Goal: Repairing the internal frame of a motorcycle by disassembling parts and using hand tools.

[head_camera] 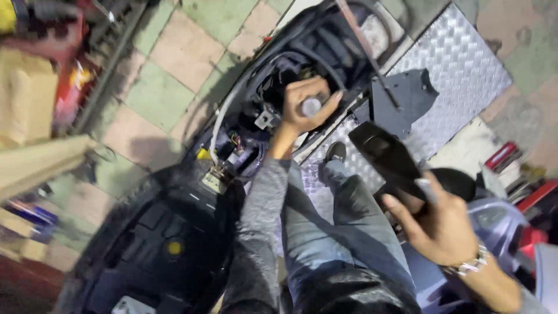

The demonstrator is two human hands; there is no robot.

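Grey-handled tool (311,106) sits clenched in my left hand (306,104), down in the scooter's open frame (273,87) among hoses and wiring. My right hand (439,224) grasps a black panel (386,160) over the checker-plate ramp's (459,70) near edge; my knee (349,197) crowds between.

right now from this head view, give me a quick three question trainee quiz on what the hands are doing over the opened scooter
1. True or false: the left hand grips a grey cylindrical tool handle over the scooter's open frame.
2. Multiple choice: what does the right hand hold? A) a yellow rag B) a flat black plastic panel C) a red can
3. Short answer: what surface lies under the scooter on the right side?

Key
1. True.
2. B, the flat black plastic panel.
3. A silver chequered metal plate.
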